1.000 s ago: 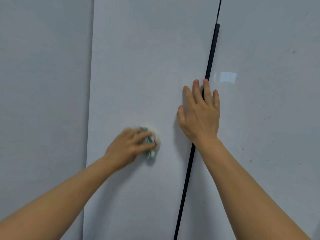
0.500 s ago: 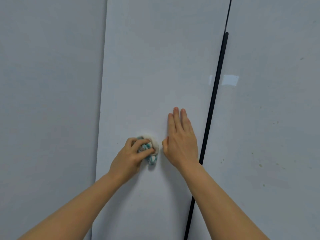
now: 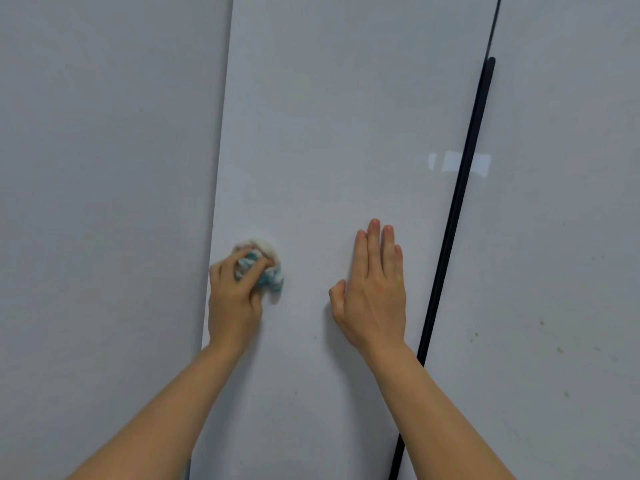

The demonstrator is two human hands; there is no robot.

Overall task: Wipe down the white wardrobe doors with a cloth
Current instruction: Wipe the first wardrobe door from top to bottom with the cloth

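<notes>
Cloth (image 3: 265, 268): soft, light, balled up; left hand (image 3: 235, 299) gripped it, looked easy to squeeze.
Right hand (image 3: 375, 292): flat, fingers straight, braced on wardrobe door (image 3: 329, 133).

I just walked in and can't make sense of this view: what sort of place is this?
Probably a bedroom or dressing area, seen close up against a wardrobe. Tall glossy white door panels fill the view, a long black handle strip runs along one edge, and the left hand holds a crumpled cloth against a door.
</notes>
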